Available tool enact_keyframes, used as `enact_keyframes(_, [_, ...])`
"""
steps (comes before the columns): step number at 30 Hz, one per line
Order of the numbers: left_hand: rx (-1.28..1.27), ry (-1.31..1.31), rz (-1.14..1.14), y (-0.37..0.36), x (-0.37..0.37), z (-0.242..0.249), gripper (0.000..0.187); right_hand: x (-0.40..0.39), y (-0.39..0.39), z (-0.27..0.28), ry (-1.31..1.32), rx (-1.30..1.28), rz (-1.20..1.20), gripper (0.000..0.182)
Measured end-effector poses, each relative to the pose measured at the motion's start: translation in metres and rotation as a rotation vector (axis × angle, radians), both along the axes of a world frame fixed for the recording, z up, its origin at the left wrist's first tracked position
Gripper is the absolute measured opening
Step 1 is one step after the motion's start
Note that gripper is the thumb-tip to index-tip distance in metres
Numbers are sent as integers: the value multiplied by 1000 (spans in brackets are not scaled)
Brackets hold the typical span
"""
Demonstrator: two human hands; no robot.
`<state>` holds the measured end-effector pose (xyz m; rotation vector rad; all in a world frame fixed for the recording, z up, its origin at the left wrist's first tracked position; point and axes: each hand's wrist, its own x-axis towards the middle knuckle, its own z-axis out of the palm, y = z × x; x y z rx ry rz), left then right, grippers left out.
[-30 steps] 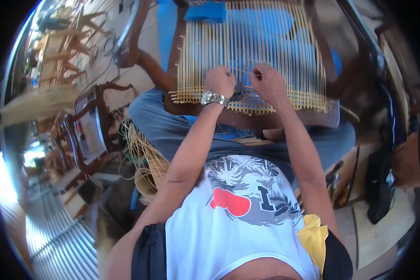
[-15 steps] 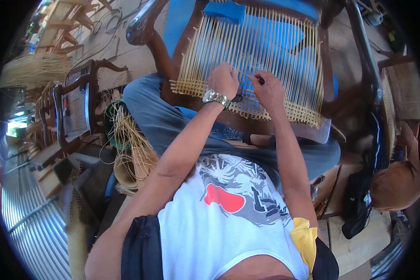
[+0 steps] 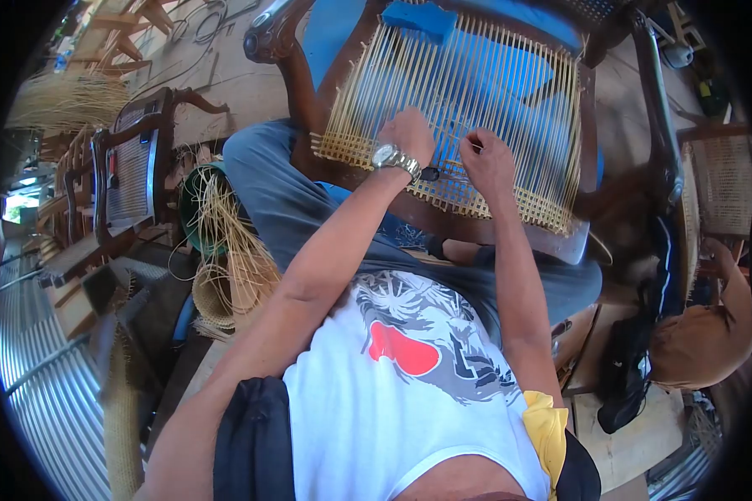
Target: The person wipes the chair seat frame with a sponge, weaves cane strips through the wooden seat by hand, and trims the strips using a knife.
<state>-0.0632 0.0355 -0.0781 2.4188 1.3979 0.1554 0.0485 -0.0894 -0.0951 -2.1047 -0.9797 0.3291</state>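
Observation:
A wooden armchair's seat frame (image 3: 309, 108) stands before me, strung with pale cane strands (image 3: 493, 79) running lengthwise. A woven band of cane (image 3: 543, 209) crosses its near side. My left hand (image 3: 408, 138), with a metal wristwatch (image 3: 397, 160), is closed over the strands; its fingertips are hidden. To its right, my right hand (image 3: 486, 163) is closed in a pinch low over the strands, seemingly on a thin cane strand. Between the hands lies a tool with a black handle (image 3: 430, 174) and a thin metal shaft across the weave. A blue block (image 3: 418, 20) rests on the far strands.
Loose cane strips (image 3: 226, 217) spill from a green container at left, near a woven roll (image 3: 213, 296). Another caned chair (image 3: 134, 167) stands farther left. At right are a black bag (image 3: 625, 367) and a person in a brown garment (image 3: 702, 342).
The view has shifted slightly, so the chair sits a little farther right. My left hand has turned, showing more of the watch face. Both hands stay over the same part of the seat.

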Motion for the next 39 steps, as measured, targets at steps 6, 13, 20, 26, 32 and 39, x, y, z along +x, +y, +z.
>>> enact_keyframes(6, [57,-143,-24,15,-16,-28,13,0,-1,3,98,-49,-17,22])
enact_keyframes(13, [-102,113,-21,15,-6,16,22,2,-3,4,50,-5,10,21])
enact_keyframes(20, [10,-79,3,18,-14,-5,16,-9,5,8,17,-57,-4,21])
enact_keyframes(26, [-93,11,-26,29,-16,4,13,1,4,1,61,-125,19,20])
enact_keyframes(32, [-43,88,-2,21,-12,16,21,3,2,5,13,-175,57,16])
enact_keyframes(39, [101,-193,43,24,-25,-17,18,-15,4,5,-9,-63,-38,20])
